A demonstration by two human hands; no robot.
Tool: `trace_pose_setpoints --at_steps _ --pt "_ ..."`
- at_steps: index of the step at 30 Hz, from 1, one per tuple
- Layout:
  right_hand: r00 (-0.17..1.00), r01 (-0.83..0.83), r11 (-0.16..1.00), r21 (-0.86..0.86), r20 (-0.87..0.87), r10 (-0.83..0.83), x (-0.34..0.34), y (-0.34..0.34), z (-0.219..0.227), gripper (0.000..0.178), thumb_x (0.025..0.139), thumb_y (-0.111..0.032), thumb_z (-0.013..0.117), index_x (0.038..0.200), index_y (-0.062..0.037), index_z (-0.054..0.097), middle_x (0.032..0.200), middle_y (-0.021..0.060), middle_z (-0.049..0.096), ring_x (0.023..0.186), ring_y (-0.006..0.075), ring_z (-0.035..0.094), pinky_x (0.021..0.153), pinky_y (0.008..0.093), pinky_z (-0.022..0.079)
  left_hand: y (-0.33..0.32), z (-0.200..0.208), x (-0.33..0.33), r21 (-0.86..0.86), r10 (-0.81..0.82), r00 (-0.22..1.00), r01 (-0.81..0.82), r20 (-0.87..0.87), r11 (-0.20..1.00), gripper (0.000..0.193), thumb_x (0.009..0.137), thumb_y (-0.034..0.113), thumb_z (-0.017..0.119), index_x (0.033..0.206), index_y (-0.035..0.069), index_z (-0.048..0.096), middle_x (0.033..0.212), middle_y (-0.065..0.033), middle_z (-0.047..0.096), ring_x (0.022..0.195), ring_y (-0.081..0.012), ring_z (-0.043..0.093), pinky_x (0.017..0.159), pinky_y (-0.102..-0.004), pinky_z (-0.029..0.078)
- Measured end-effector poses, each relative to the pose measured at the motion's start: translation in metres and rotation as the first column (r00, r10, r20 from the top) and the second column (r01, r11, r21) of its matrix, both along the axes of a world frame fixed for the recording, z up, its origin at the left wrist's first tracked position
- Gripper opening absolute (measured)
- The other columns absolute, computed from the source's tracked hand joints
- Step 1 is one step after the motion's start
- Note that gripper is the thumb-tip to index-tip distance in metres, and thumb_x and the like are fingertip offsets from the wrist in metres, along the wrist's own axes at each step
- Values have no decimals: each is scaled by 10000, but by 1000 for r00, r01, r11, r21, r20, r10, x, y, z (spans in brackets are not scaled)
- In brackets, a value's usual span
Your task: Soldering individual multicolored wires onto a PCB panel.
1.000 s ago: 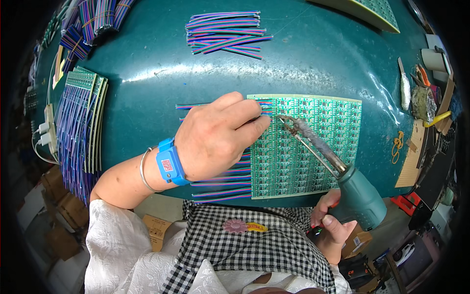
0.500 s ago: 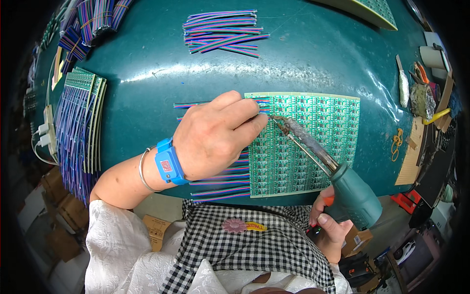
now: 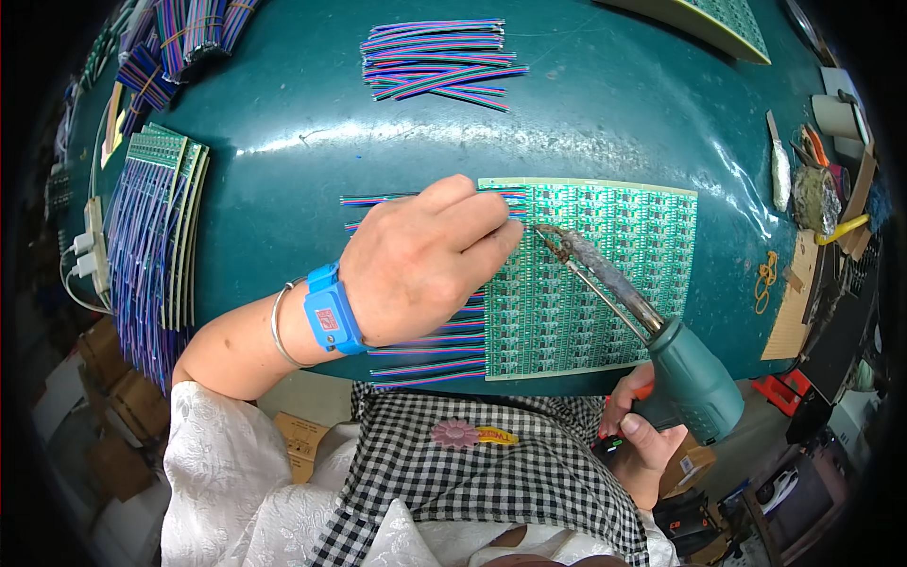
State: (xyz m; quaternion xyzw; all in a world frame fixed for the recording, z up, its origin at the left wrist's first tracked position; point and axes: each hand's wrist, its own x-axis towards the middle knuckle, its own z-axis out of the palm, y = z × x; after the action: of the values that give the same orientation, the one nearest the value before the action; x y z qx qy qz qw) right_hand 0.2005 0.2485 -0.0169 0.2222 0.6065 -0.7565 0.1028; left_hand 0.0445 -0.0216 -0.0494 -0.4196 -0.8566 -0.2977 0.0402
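Pinching at the upper left edge of the green circuit-board panel (image 3: 605, 293), the left hand (image 3: 416, 260) has thumb and forefinger pressed together; what lies between them is hidden, so whether they grip a wire cannot be told. Fingers of the right hand (image 3: 650, 439) curl round the grip of the one teal soldering gun (image 3: 699, 383). Half a second ago its tip (image 3: 540, 229) sat right at the left fingertips; now it stands just to their right, which suggests a brief break in heating that joint. One panel lies flat, spreading right of and below those fingertips. Of the ribbon wires (image 3: 435, 368) along its edge, at least three show below the left fingers, and two loose ends poke out left of the knuckles. Ahead of the fingers is one wire pile (image 3: 435, 61), too overlapped to count; far left stands one stack of wired panels (image 3: 156, 227), several deep.
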Motion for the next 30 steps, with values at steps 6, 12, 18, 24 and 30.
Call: trace_pose_setpoints --at_steps 6,12,18,24,30 --pt "999 -27 998 50 -22 28 -2 -2 -1 405 750 -154 757 959 74 495 687 109 527 488 170 525 432 285 474 1 2 1 -43 -21 1000 20 -18 999 449 570 -4 661 1016 -38 690 925 -110 594 729 -245 575 560 -339 492" --pt "999 16 999 -45 -38 -18 -2 1 1 484 746 -140 757 1057 101 474 713 121 528 476 169 514 413 301 474 0 3 2 -58 -38 998 35 -46 998 461 571 16 655 1026 -49 681 929 -114 596 735 -241 571 565 -331 496" --pt "994 68 997 -25 90 -66 -7 -5 15 563 686 -167 803 1148 53 567 645 89 550 560 185 541 536 280 429 1 5 2 -91 -50 998 46 -47 995 451 590 40 646 1029 -56 678 929 -118 595 731 -237 565 570 -323 496" --pt "999 18 1000 -24 -29 -19 1 2 2 591 738 -127 761 1182 116 455 697 111 528 479 173 511 416 303 466 1 7 2 -99 -52 998 47 -44 994 451 593 44 645 1032 -57 677 928 -119 597 733 -238 565 572 -324 496" --pt "1000 -10 999 -33 -10 10 2 4 2 562 746 -127 756 1159 114 459 695 109 527 490 175 518 434 308 483 -1 3 0 -58 -53 998 51 -34 997 465 577 23 652 1036 -47 681 936 -115 605 726 -241 570 553 -329 496"
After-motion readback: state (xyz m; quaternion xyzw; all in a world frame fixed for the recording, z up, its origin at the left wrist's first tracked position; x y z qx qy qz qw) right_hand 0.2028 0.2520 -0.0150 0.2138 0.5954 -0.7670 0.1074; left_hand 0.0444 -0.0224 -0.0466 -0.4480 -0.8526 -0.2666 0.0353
